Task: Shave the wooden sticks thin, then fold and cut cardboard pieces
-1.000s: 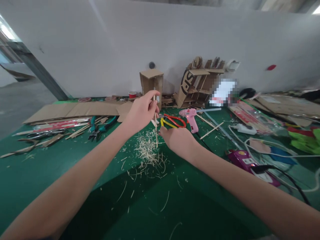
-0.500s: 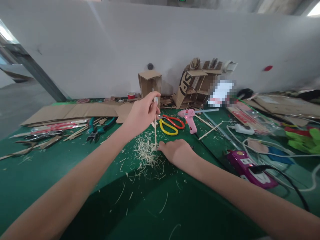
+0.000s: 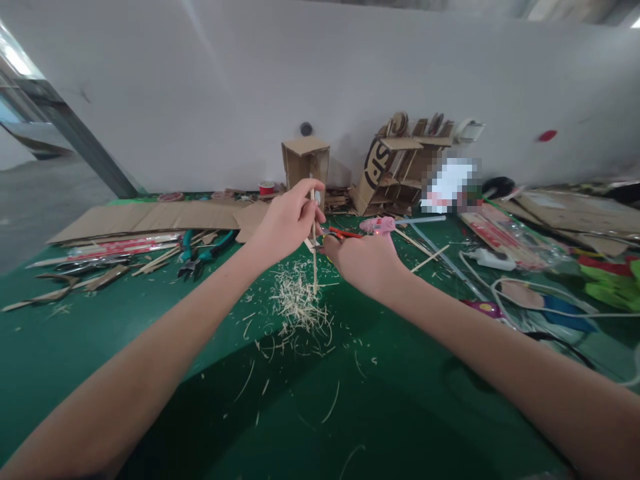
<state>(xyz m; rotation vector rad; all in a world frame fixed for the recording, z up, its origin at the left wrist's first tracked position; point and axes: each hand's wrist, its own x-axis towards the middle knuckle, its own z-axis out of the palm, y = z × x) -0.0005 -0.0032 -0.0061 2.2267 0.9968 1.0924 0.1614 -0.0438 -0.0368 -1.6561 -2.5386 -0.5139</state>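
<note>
My left hand is pinched around the upper part of a thin wooden stick, which stands upright with its lower end at a heap of pale wood shavings. My right hand is closed on a small knife; most of it is hidden in the fingers, and its thin blade meets the stick just below my left fingers. Behind my right hand lie scissors with a red handle, partly covered. A pink glue gun is just beyond the knuckles, its grip hidden.
Cardboard structures stand along the wall. Teal-handled pliers and a flat cardboard strip lie left. A purple power strip, white cable and bagged sticks are right. Loose shavings dot the green table.
My right hand slid down the stick to the shavings half a second ago; now it is back up near my left fingers, covering the scissors again. My left hand holds the stick throughout.
</note>
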